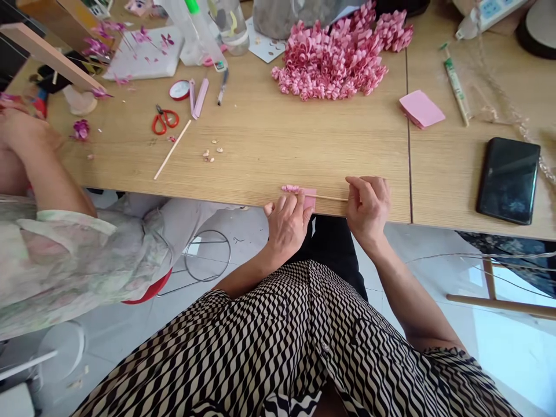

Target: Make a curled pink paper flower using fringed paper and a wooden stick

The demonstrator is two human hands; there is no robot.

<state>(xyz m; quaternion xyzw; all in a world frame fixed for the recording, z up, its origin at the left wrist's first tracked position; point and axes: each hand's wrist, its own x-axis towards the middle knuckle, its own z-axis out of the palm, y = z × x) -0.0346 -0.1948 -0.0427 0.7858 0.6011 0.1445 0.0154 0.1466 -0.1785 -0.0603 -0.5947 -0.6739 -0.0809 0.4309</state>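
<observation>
At the front edge of the table, my left hand (pixel 286 217) presses its fingertips down on a small pink paper piece (pixel 310 198) and a thin wooden stick (pixel 328 197) lying across it. A curled pink strip (pixel 290 188) pokes out just beyond those fingers, on the stick's left end. My right hand (pixel 368 202) is closed around the stick's other end, pinching it between thumb and fingers. Part of the paper is hidden under my left hand.
A heap of curled pink paper (pixel 334 55) lies at the back. Pink sheets (pixel 421 109) are stacked to the right, near a black device (pixel 508 179). Red-handled scissors (pixel 164 119) and a loose stick (pixel 172 149) lie left. Another person's arm (pixel 52 162) rests at far left.
</observation>
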